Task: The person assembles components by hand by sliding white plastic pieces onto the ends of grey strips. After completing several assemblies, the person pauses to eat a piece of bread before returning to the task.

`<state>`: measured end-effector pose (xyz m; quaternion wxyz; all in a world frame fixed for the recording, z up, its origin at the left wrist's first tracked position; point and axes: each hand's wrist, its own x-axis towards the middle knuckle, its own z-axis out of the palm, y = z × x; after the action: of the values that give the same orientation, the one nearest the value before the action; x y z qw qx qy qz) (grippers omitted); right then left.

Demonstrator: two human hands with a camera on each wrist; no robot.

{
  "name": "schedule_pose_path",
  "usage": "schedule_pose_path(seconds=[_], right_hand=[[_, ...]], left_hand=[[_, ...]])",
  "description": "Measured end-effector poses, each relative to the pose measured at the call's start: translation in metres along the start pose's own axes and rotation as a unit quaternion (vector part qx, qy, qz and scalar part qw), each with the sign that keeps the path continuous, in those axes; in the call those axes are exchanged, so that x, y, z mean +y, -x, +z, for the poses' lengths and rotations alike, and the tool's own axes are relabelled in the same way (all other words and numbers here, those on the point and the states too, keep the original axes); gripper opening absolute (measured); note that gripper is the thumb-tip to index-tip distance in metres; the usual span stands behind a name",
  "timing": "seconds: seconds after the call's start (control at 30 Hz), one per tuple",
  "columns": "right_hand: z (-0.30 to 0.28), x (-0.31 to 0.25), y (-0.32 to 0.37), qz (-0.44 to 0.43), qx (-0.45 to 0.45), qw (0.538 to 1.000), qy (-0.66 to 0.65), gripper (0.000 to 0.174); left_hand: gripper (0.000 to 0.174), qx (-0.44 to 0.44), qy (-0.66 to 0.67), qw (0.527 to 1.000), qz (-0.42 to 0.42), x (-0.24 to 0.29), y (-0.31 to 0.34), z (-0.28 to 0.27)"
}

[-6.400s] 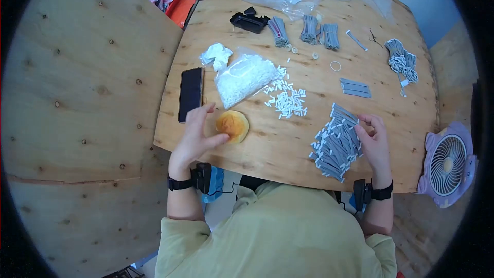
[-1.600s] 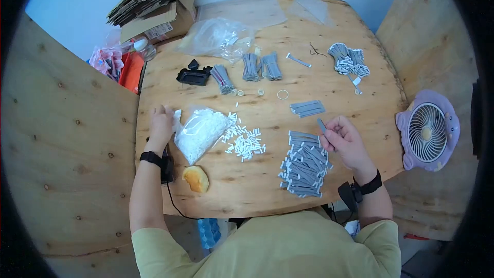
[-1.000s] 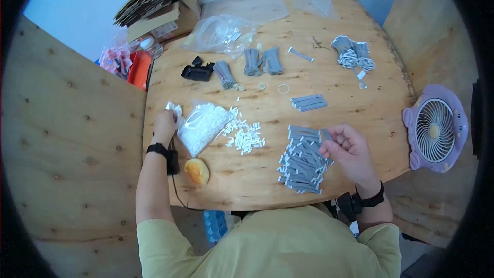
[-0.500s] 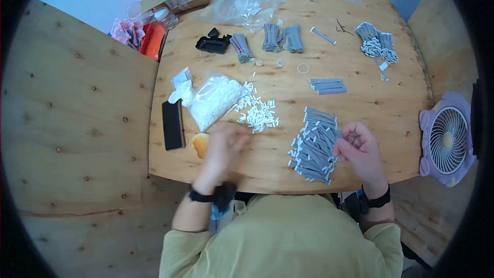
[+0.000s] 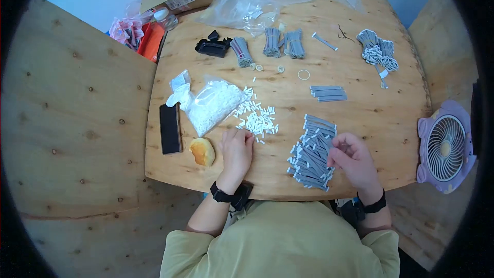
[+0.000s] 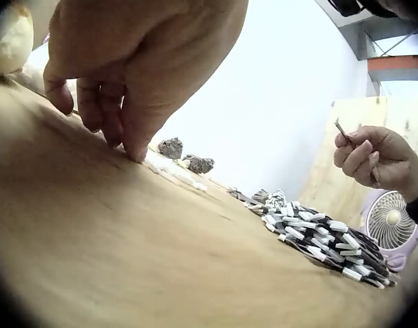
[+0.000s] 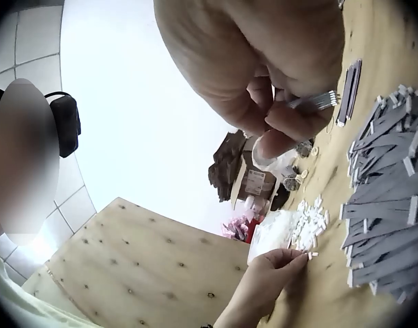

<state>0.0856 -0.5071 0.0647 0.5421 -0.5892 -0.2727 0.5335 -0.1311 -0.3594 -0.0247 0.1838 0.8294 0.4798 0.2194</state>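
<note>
My right hand is raised beside the heap of grey flat cables. Between thumb and fingers it pinches one short grey flat cable, its stripped wire ends sticking out. At the near edge of a scattered pile of small white connectors is my left hand, fingers pointing down. Its fingertips reach the tabletop in the left wrist view. A loose white connector lies right at the thumb and forefinger in the right wrist view; whether they grip it I cannot tell.
Left of the pile are a clear bag of white connectors, a bun and a phone. Four-strip row aside, several cable bundles lie further back. A purple fan stands at the right edge.
My left hand has left the white crumpled item by the bag and come right to the connector pile. My right hand keeps the flat cable near the heap.
</note>
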Motion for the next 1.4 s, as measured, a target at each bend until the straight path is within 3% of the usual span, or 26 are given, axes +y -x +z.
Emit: schedule_pose_path(seconds=[0.1,0.2,0.23,0.33,0.47,0.67,1.4], right_hand=[[0.003,0.0,-0.007,0.013,-0.025,1.0,-0.01,0.009],[0.006,-0.004,-0.01,0.033,-0.044,0.998,-0.031,0.009],[0.007,-0.006,-0.01,0.036,-0.048,0.998,-0.033,0.009],[0.015,-0.016,-0.009,0.046,-0.066,0.996,-0.035,0.008],[0.022,-0.026,-0.006,0.048,-0.079,0.996,-0.017,0.006],[0.029,-0.036,0.001,0.043,-0.091,0.995,-0.026,0.006],[0.039,-0.045,0.008,0.035,-0.098,0.995,-0.005,0.008]], left_hand=[[0.009,-0.002,0.002,0.999,0.039,-0.001,-0.004,-0.007],[0.006,-0.09,0.178,0.972,-0.12,0.021,-0.007,-0.03],[0.005,-0.104,0.235,0.959,-0.116,0.026,-0.007,-0.033],[0.007,-0.149,0.469,0.862,-0.117,0.047,-0.01,-0.043],[0.006,-0.285,0.572,0.76,-0.119,0.068,-0.019,-0.062],[0.012,-0.353,0.577,0.729,-0.102,0.09,-0.022,-0.075],[0.013,-0.322,0.579,0.743,-0.099,0.102,-0.013,-0.078]])
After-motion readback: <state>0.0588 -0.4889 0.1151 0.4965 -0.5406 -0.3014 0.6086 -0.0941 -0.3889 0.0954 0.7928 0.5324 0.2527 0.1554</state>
